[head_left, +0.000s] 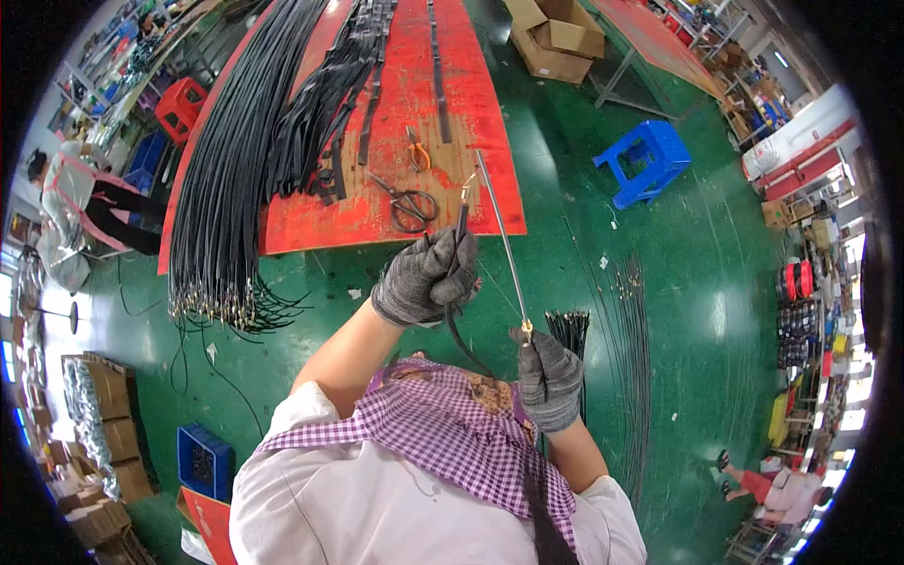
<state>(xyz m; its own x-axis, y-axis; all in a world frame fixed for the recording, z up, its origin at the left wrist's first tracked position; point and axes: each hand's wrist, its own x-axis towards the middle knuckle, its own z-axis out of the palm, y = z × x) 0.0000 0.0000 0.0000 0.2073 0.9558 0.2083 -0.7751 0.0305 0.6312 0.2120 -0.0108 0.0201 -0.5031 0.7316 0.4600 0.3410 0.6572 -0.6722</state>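
My left hand [428,275], in a grey knit glove, pinches a black cable [460,226] just past the red table's front edge. Brass-coloured metal shows at the cable's upper end, and its tail hangs down toward my apron. Lower and to the right, my gloved right hand [548,379] is closed on a long thin metal rod [501,231]. A small brass-coloured fitting sits at the rod's lower end by my fingertips. The rod's upper end leans close to the cable tip; whether they touch I cannot tell. Scissors [411,209] and orange-handled pliers [419,153] lie on the table beyond.
A thick bundle of black cables [231,179] drapes over the red table [480,104], beside flat black strips [320,132]. More thin rods or cables [626,348] stand at my right. A blue stool [650,160] and cardboard box [556,42] are farther off. Other people work at both sides.
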